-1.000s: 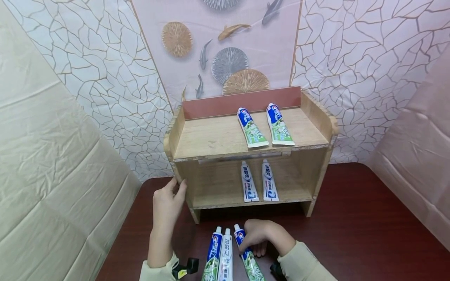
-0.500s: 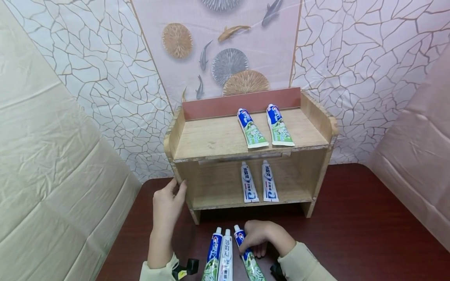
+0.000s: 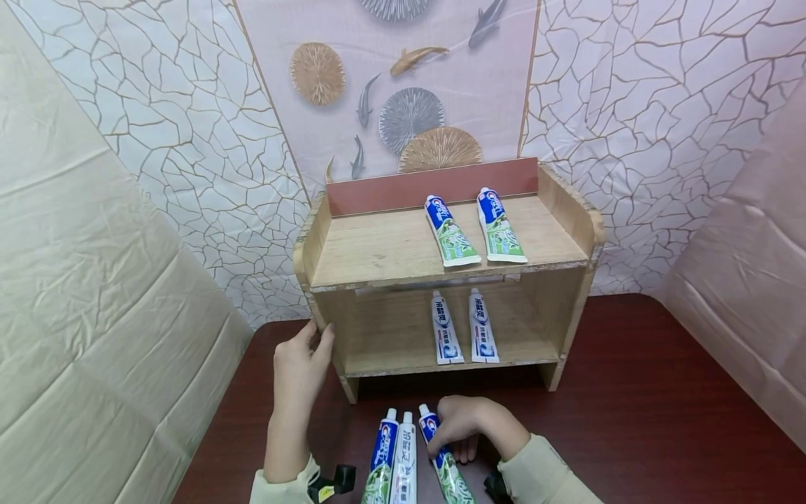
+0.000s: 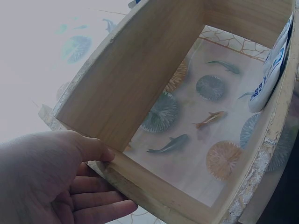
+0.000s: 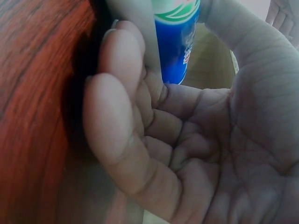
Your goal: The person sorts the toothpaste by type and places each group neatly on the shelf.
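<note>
At the left side of a two-tier wooden shelf (image 3: 378,252), my left hand (image 3: 301,360) holds the panel's front edge. In the left wrist view, the thumb of the left hand (image 4: 65,177) lies on the panel's inner side and the fingers are outside it. My right hand (image 3: 469,423) grips a blue-and-green toothpaste tube (image 3: 452,474) lying on the table, with the thumb across it. The right wrist view shows curled fingers and part of the toothpaste tube (image 5: 175,46). Left of it lie another blue-and-green toothpaste tube (image 3: 381,455) and a white toothpaste tube (image 3: 405,462), side by side.
Two blue-and-green toothpaste tubes (image 3: 502,227) lie on the shelf's upper tier, right of its middle. Below them, two white toothpaste tubes (image 3: 483,329) lie on the lower tier. The shelf stands on a dark red table (image 3: 655,392), with a patterned cloth (image 3: 428,77) behind it.
</note>
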Available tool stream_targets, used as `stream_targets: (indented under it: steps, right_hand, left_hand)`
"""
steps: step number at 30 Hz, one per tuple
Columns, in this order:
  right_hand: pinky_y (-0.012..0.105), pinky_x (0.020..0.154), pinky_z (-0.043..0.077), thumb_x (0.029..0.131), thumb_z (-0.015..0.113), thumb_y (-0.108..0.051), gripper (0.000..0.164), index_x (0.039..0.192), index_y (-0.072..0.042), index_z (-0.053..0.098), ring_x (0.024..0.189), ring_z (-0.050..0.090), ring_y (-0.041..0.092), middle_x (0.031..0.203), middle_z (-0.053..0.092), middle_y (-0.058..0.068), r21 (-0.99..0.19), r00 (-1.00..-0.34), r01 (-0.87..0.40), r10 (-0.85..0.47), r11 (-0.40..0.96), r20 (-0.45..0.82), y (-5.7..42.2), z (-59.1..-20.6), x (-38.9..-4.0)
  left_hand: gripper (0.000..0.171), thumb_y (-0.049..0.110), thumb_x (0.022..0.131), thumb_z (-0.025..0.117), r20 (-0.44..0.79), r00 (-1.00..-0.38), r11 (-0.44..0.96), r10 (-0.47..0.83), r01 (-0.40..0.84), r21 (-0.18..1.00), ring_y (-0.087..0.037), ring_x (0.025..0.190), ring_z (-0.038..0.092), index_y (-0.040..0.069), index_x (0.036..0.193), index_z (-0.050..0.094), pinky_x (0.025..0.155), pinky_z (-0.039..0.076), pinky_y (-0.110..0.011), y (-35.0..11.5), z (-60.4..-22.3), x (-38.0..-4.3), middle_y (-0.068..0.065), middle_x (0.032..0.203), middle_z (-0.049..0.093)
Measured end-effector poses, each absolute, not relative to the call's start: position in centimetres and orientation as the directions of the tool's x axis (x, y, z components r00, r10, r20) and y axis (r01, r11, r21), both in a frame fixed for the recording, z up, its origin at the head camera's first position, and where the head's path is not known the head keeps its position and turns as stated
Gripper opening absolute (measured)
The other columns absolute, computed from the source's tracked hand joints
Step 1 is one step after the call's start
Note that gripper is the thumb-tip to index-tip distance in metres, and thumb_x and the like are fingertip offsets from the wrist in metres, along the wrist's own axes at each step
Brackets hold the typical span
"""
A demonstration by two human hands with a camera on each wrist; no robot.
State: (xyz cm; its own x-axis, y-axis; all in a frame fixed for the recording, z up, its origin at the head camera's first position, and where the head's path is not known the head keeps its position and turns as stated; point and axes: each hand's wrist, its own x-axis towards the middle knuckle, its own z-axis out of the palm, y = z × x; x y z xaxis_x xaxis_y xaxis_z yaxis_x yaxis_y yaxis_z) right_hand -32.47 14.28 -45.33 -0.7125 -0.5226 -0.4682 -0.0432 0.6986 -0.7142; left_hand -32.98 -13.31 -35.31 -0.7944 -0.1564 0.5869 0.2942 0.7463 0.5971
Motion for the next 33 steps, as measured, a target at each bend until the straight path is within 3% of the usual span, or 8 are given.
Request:
stream_targets:
  steps: [26,33]
  right_hand:
    - [0.032,0.04,0.05,0.079,0.081,-0.031,0.039,0.054,-0.007,0.063,0.039,0.055,0.014,0.051,0.062,0.007,-0.688,-0.75,-0.063,-0.49,0.723,-0.445,13.88,-44.96,-32.14]
    - [0.039,0.044,0.054,0.079,0.081,-0.027,0.04,0.051,-0.012,0.057,0.043,0.063,0.025,0.05,0.061,0.01,-0.712,-0.798,-0.126,-0.497,0.691,-0.341,14.2,-44.82,-32.45]
  left_hand:
    - [0.023,0.028,0.098,0.066,0.6,-0.786,0.75,-0.152,0.303,0.588,-0.026,0.078,0.075,0.008,0.099,0.077,0.069,0.057,-0.047,-13.31,-35.28,-33.01,-0.009,0.08,0.076]
    - [0.023,0.029,0.098,0.065,0.598,-0.787,0.752,-0.148,0.303,0.586,-0.023,0.072,0.073,0.009,0.098,0.076,0.067,0.056,-0.046,-13.3,-35.36,-32.98,-0.007,0.078,0.076]
